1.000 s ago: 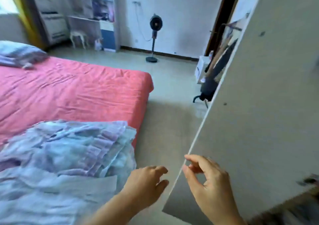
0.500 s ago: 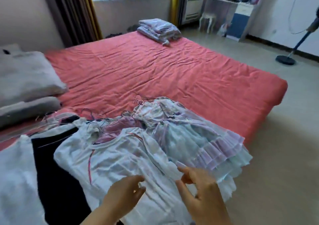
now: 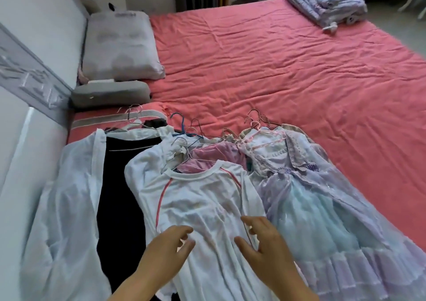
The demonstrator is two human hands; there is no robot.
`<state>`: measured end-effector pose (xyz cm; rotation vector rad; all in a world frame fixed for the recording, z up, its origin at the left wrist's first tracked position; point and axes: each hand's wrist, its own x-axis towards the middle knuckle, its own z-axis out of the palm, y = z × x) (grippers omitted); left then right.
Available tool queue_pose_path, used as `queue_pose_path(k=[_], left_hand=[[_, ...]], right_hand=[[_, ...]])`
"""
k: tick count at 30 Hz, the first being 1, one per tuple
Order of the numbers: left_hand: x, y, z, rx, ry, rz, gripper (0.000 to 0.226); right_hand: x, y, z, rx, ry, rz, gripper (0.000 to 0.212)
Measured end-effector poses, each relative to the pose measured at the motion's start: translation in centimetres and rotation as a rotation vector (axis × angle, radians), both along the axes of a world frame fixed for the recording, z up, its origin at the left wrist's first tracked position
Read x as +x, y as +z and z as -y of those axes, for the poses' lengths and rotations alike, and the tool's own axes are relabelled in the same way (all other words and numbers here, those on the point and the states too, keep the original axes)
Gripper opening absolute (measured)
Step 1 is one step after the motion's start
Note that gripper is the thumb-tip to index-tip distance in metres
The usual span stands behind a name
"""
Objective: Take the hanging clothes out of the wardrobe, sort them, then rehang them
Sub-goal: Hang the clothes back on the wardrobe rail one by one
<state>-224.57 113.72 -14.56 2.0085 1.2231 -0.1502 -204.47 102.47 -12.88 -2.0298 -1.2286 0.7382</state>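
The white top with pink piping (image 3: 207,208) lies uppermost in the hangered pile at six o'clock on the pink bed (image 3: 299,70), left hand (image 3: 166,254) and right hand (image 3: 265,252) hovering loose-fingered, gripping nothing; sorting looks underway, so next comes grasping one garment.

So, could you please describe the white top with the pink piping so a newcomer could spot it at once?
On the pink-sheeted bed, clothes on hangers lie along the near edge. The white top with pink piping lies between a black garment and a frilly lilac-and-blue dress; only it has pink lines curving down from the collar.
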Motion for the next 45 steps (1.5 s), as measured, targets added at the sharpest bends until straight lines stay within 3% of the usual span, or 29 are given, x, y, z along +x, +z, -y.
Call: queue_pose_path(k=[5, 11, 15, 19, 22, 26, 31, 33, 37, 40, 43, 45], left_hand=[[3.0, -3.7, -3.9, -0.014, 0.227, 0.000, 0.031], [7.5, -10.2, -12.2, 0.108, 0.438, -0.061, 0.035], [9.1, -13.7, -16.6, 0.262, 0.480, -0.280, 0.042], [9.1, -14.8, -17.9, 0.168, 0.472, -0.525, 0.044], [8.1, -14.6, -17.9, 0.215, 0.404, -0.586, 0.039], [6.8, -13.5, -16.5, 0.137, 0.447, -0.374, 0.019], [7.0, -9.1, -12.6, 0.368, 0.458, 0.000, 0.010], [7.0, -6.5, -11.0, 0.452, 0.376, 0.138, 0.007], [6.5, -1.4, -8.4, 0.540, 0.176, 0.365, 0.032], [6.0, 2.0, -6.4, 0.558, 0.040, 0.550, 0.033], [4.8, 4.4, -4.5, 0.559, -0.125, 0.672, 0.034], [4.1, 6.2, -2.8, 0.581, -0.270, 0.727, 0.035]], right_hand=[[5.8, -6.1, -6.7, -0.173, 0.101, -0.070, 0.041], [10.1, -12.0, -12.2, -0.296, 0.164, -0.103, 0.041], [11.5, -13.8, -13.4, -0.315, 0.138, -0.143, 0.036], [11.9, -14.2, -13.5, -0.333, 0.132, -0.170, 0.036], [12.0, -14.1, -13.4, -0.313, 0.129, -0.190, 0.037], [12.0, -13.3, -13.1, -0.283, 0.103, -0.211, 0.035], [11.6, -11.4, -11.1, -0.243, 0.039, -0.204, 0.032], [11.3, -10.6, -9.5, -0.217, -0.015, -0.183, 0.030], [10.1, -7.7, -5.6, -0.179, -0.112, -0.185, 0.023], [8.5, -4.3, -1.1, -0.039, -0.259, -0.118, 0.017], [5.8, -1.2, 4.2, 0.067, -0.435, -0.008, 0.038], [3.3, 1.8, 8.5, 0.158, -0.563, 0.080, 0.039]])
